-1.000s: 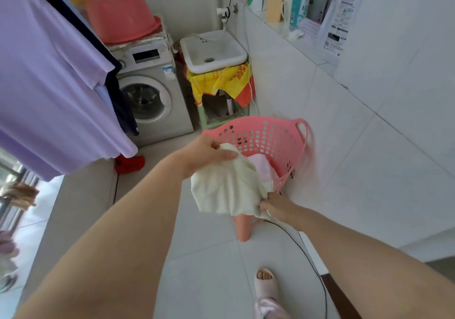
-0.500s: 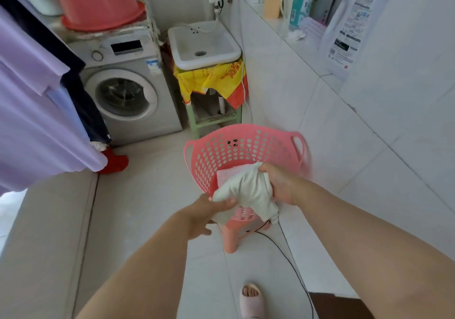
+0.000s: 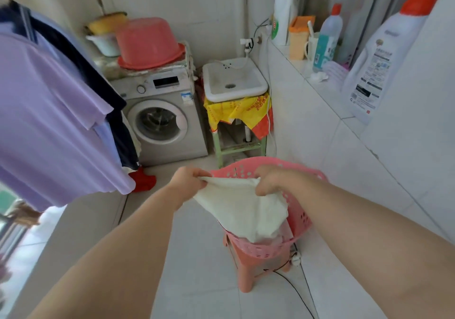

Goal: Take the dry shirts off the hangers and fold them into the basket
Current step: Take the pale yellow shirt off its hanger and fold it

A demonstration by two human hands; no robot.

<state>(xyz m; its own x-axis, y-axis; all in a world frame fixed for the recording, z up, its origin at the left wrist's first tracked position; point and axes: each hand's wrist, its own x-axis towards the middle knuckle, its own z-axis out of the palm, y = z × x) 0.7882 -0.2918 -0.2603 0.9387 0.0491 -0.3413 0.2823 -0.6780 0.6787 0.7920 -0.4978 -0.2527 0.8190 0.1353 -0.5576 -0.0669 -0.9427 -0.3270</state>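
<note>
- Fingers of left hand (image 3: 189, 182) and right hand (image 3: 270, 179) each clench a top corner of the cream shirt (image 3: 243, 212).
- The shirt hangs spread between them (its lower end reaching inside) over the pink laundry basket (image 3: 302, 210), which is perched on a pink stool (image 3: 248, 269).
- A purple shirt (image 3: 49, 121) hangs at left.

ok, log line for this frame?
phase: shirt over basket | left hand: grips shirt | right hand: grips shirt | basket: on stool
</note>
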